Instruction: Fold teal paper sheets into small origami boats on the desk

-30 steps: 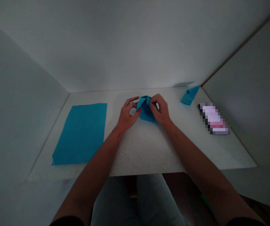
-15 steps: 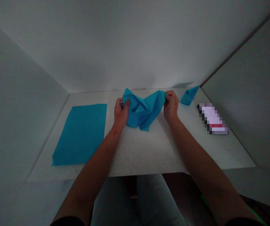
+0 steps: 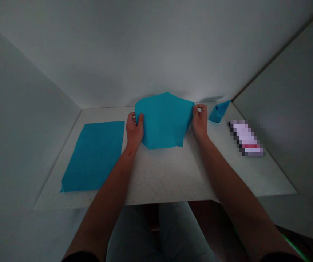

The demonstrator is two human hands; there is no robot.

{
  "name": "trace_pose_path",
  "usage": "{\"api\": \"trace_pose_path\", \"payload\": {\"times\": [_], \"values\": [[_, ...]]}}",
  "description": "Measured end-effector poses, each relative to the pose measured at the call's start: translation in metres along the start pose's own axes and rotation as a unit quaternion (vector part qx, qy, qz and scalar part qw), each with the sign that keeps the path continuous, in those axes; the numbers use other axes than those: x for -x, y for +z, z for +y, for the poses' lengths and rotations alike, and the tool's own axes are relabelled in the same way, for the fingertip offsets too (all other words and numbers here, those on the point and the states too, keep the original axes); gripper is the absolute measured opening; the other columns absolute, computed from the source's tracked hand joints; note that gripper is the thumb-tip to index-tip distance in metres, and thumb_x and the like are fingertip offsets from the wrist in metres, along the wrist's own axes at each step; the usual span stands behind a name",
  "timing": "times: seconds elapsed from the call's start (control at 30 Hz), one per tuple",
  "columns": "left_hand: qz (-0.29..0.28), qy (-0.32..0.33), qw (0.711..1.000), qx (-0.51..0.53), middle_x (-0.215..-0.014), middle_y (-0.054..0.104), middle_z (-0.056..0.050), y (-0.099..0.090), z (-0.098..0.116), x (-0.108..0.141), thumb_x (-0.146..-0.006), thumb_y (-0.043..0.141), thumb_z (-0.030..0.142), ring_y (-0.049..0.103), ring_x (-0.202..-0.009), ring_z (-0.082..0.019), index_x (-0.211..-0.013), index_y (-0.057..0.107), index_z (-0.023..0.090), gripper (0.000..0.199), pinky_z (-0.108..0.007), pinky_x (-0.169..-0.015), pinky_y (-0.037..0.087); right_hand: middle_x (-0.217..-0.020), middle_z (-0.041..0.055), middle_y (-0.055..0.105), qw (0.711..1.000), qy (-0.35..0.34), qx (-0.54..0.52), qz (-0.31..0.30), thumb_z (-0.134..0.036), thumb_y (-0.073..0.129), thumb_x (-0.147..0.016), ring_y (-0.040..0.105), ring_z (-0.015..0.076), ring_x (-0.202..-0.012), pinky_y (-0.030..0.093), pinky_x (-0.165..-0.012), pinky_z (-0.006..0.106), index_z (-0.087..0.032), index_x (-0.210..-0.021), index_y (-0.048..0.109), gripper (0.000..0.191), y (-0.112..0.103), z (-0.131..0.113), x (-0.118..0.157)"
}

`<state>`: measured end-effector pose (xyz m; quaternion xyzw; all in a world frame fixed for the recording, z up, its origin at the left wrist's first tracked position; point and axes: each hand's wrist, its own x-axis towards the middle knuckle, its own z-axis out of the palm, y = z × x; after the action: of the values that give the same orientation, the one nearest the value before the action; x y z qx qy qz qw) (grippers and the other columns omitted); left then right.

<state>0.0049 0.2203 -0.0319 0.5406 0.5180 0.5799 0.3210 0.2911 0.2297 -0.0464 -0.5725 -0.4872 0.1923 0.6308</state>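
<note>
Turquoise paper (image 3: 163,122) is in the middle of the view, above the speckled white worktop (image 3: 170,178). It is opened wide, with a five-sided outline and a small notch on its near edge. The person holds it with both hands. The left hand (image 3: 134,131) is at the left edge of the paper, and its fingers (image 3: 139,118) are closed and pinch this edge together with the thumb. The right hand (image 3: 199,122) is at the right corner of the paper, and its fingers (image 3: 200,109) also grasp the paper, so neither hand is released. To the left of the paper, a flat sheet of the same colour (image 3: 93,156) lies on the worktop, not touching it. To the right of the paper, just beyond the right hand, sits a small folded paper shape (image 3: 219,112), similar to a boat. Further right of the paper lies a flat object (image 3: 246,139), too pixelated to name.
</note>
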Motion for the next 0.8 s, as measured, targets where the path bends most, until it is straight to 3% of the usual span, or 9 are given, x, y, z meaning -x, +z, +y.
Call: {"api": "trace_pose_path", "payload": {"times": [0.23,0.4,0.47,0.57,0.67,0.8], "values": [[-0.003,0.005,0.998,-0.060,-0.095,0.074,-0.006,-0.023,0.000,-0.015,-0.098,0.070,0.061,0.068,-0.085,-0.021,-0.105,0.063,0.024,0.038,-0.031,-0.075,0.054,-0.066,-0.0066,0.047,0.999,0.035,-0.024,0.010,-0.081,0.069,-0.089,0.046,0.0136,-0.056,0.033,-0.049,0.025,-0.026,-0.100,0.057,0.056,-0.020,0.012,-0.011],[-0.029,-0.016,0.994,-0.106,-0.089,0.072,-0.005,-0.046,0.008,-0.020,-0.101,0.066,0.051,0.066,-0.081,-0.022,-0.098,0.063,0.024,0.028,-0.033,-0.075,0.051,-0.065,-0.0068,0.053,0.998,0.050,-0.025,-0.021,-0.076,0.071,-0.088,0.044,0.0114,-0.051,0.030,-0.046,0.024,-0.026,-0.100,0.059,0.053,-0.016,0.013,-0.009],[0.009,-0.034,0.991,-0.130,-0.088,0.070,-0.005,-0.064,0.009,-0.019,-0.102,0.063,0.048,0.066,-0.083,-0.023,-0.099,0.062,0.025,0.023,-0.034,-0.078,0.052,-0.066,-0.0068,0.057,0.997,0.056,-0.035,-0.026,-0.075,0.070,-0.089,0.045,0.0104,-0.047,0.030,-0.044,0.024,-0.026,-0.101,0.059,0.051,-0.012,0.011,-0.008],[0.138,-0.096,0.977,-0.134,-0.091,0.067,-0.004,-0.105,0.008,-0.009,-0.100,0.063,0.041,0.067,-0.090,-0.025,-0.108,0.057,0.027,0.017,-0.037,-0.082,0.055,-0.066,-0.0066,0.058,0.997,0.063,-0.047,-0.013,-0.074,0.069,-0.089,0.044,0.0099,-0.042,0.031,-0.042,0.025,-0.026,-0.098,0.058,0.050,-0.009,0.008,-0.009],[0.264,-0.188,0.940,-0.109,-0.094,0.066,-0.003,-0.155,0.006,0.017,-0.095,0.064,0.030,0.069,-0.093,-0.024,-0.123,0.045,0.029,0.034,-0.039,-0.084,0.057,-0.066,-0.0055,0.059,0.997,0.054,-0.045,-0.014,-0.070,0.071,-0.089,0.044,0.0107,-0.044,0.032,-0.042,0.026,-0.026,-0.097,0.059,0.046,-0.008,0.006,-0.010],[0.303,-0.194,0.927,-0.107,-0.099,0.065,-0.003,-0.210,0.007,0.071,-0.088,0.064,0.020,0.069,-0.092,-0.022,-0.139,0.026,0.029,0.064,-0.041,-0.084,0.060,-0.072,-0.0043,0.060,0.998,0.039,-0.052,0.007,-0.065,0.074,-0.087,0.044,0.0127,-0.045,0.034,-0.043,0.028,-0.027,-0.107,0.058,0.045,-0.006,0.006,-0.009]]}}
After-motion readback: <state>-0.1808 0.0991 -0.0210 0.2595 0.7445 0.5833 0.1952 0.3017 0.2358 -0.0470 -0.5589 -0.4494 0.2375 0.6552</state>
